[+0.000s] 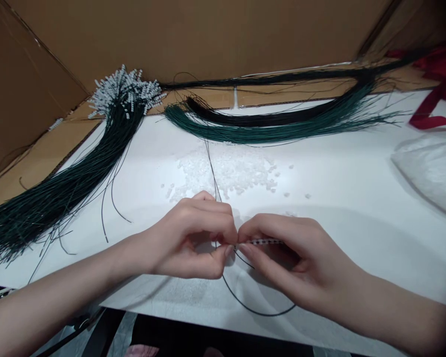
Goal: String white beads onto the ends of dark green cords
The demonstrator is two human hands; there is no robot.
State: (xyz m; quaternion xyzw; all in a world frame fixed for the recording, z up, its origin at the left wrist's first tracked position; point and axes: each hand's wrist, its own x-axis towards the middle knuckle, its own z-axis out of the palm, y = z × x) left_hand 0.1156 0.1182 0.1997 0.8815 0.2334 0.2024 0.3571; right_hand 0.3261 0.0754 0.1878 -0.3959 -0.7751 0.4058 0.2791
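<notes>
Above the white table my left hand (193,238) and my right hand (301,253) meet fingertip to fingertip. Thumb and forefinger of the left pinch a thin dark wire (258,314), which loops down below the hands; dark strands also run up behind the left fingers. Between the right thumb and forefinger lies a short row of small white beads (265,242), partly hidden by the fingers. Just beyond my hands a pile of loose translucent white beads (226,166) spreads over the table.
A bundle of dark green wires with white beaded ends (126,91) lies at left. Black and green wires (263,131) curve across the back, before cardboard walls (208,34). Red ribbon (431,111) and a clear plastic bag (434,163) are at right. The table's front edge (208,322) is near.
</notes>
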